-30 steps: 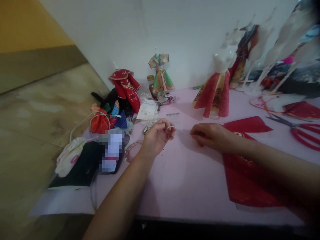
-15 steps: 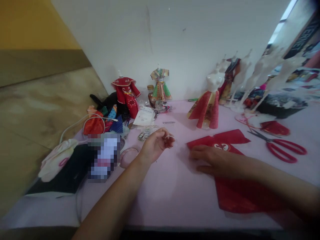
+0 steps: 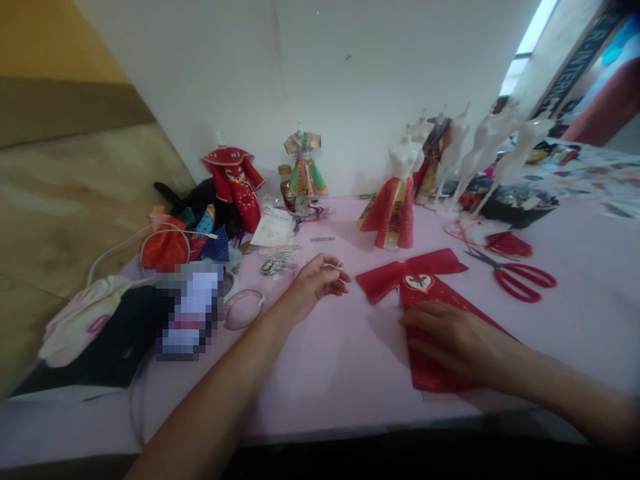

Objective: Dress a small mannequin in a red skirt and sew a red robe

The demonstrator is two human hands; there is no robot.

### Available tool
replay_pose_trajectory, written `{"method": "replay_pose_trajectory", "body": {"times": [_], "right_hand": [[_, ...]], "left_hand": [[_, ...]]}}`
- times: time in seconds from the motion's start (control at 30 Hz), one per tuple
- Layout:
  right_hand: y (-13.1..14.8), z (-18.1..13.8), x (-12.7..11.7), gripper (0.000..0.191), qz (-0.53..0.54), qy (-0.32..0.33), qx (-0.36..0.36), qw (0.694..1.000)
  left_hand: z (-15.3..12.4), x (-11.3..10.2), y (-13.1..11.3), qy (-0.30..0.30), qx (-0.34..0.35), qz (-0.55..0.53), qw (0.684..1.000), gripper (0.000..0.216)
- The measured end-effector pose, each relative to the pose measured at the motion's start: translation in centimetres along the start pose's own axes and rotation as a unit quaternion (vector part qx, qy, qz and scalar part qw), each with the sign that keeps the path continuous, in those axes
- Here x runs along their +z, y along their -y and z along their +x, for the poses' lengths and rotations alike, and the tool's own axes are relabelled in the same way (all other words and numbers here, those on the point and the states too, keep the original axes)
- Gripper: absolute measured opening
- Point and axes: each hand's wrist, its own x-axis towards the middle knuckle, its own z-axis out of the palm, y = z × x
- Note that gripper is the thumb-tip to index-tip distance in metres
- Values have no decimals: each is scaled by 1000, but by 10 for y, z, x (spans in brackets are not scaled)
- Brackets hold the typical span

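A pale pink table (image 3: 320,407) runs along a white wall (image 3: 300,80). The right grip (image 3: 453,343) lies open on a miniature red dress (image 3: 430,280), just right of the curled left grip (image 3: 315,283), whose hold is too small to tell.

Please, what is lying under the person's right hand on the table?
A flat red doll dress lies under the right hand. Its heart emblem shows above the fingers. The part of the dress beneath the palm is covered, so it cannot be seen there.
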Motion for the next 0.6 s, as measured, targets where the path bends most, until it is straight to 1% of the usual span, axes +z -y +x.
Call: {"method": "replay_pose_trajectory", "body": {"times": [0.07,0.17,0.3,0.4,0.53,0.6], "right_hand": [[-1,13,3,29,-6,-20,18,1000],[5,30,6,27,-10,-40,39,998],[21,39,10,25,3,-25,12,1000],[26,39,11,23,14,-24,10,1000],[17,48,10,16,9,-102,67,992],[12,58,11,16,-15,-121,101,987]], "left_hand": [[0,0,2,4,1,13,1000,31],[-1,-1,2,3,-4,30,1000,32],[-1,-1,-1,-15,-7,43,999,35],[-2,0,-3,-32,-9,47,998,37],[-2,3,-3,-29,-15,52,998,38],[-2,4,-2,-27,-16,57,998,39]]}}
